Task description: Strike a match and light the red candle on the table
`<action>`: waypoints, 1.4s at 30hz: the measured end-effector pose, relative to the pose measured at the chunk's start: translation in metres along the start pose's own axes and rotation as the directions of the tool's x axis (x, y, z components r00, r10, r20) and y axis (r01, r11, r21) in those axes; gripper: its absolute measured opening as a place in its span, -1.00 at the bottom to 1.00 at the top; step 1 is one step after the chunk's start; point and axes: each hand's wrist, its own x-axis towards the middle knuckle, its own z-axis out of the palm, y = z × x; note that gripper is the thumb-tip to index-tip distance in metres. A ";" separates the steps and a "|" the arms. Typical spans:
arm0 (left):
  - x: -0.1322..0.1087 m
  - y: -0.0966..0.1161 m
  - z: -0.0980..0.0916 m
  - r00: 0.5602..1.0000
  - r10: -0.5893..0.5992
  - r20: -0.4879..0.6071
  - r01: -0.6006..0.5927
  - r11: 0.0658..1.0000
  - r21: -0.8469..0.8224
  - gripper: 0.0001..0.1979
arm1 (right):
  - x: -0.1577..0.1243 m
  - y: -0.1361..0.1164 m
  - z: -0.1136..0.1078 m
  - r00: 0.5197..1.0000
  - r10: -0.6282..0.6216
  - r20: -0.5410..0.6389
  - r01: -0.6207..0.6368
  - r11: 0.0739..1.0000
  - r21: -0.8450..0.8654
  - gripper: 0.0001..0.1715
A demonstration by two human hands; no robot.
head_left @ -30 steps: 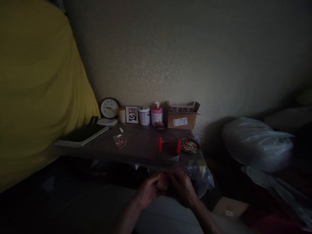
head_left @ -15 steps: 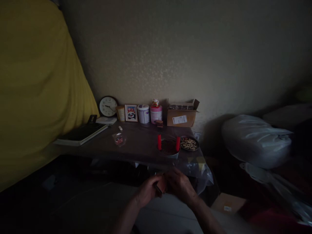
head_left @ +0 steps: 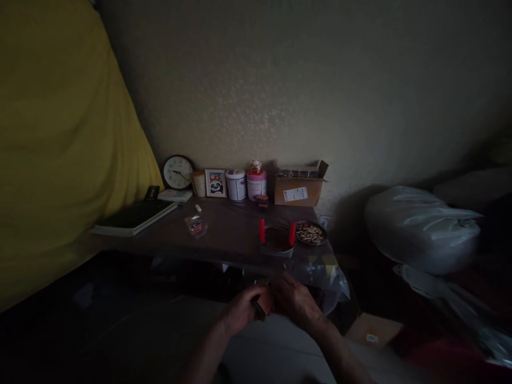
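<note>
My left hand (head_left: 242, 311) is closed around a small reddish-brown matchbox (head_left: 264, 303), held tilted in front of the table. Beside it, my right hand (head_left: 296, 298) has its fingers bent in a pinch close against the box. A thin pale tip, like the end of a matchstick (head_left: 285, 265), shows just above these fingers; the rest of it is hidden. Beyond the hands stands a round metal tin (head_left: 277, 253), with a red candle (head_left: 262, 231) at its left and another red candle (head_left: 292, 233) at its right. A dish of matchsticks (head_left: 311, 233) lies right of the tin.
Along the wall stand a clock (head_left: 178, 172), a panda picture (head_left: 216, 183), a white can (head_left: 236, 185), a pink can (head_left: 256, 186) and an open carton (head_left: 298, 191). A small clear packet (head_left: 195, 226) lies on the table (head_left: 228, 229). White bags (head_left: 420, 229) are piled at right.
The pale stick end now shows above my right fingers. Both hands stay together around the matchbox, nearly in place. The view has shifted very slightly.
</note>
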 end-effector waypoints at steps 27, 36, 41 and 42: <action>-0.003 0.007 -0.003 1.000 0.007 0.022 -0.005 0.996 -0.093 -0.65 | -0.001 0.002 -0.006 0.996 0.070 -0.053 -0.068 0.997 0.040 -0.78; -0.003 0.008 0.001 1.000 0.017 0.010 -0.017 0.998 -0.053 -0.68 | 0.000 -0.002 -0.006 0.996 0.080 -0.039 -0.078 0.996 0.042 -0.76; -0.004 0.008 0.003 1.000 0.011 0.014 -0.011 0.999 -0.046 -0.69 | 0.000 -0.003 -0.004 0.994 0.091 -0.055 -0.090 0.996 0.020 -0.79; -0.004 0.008 0.004 1.000 0.011 0.011 -0.011 0.999 -0.043 -0.70 | 0.000 -0.003 -0.004 0.994 0.095 -0.053 -0.094 0.995 0.021 -0.79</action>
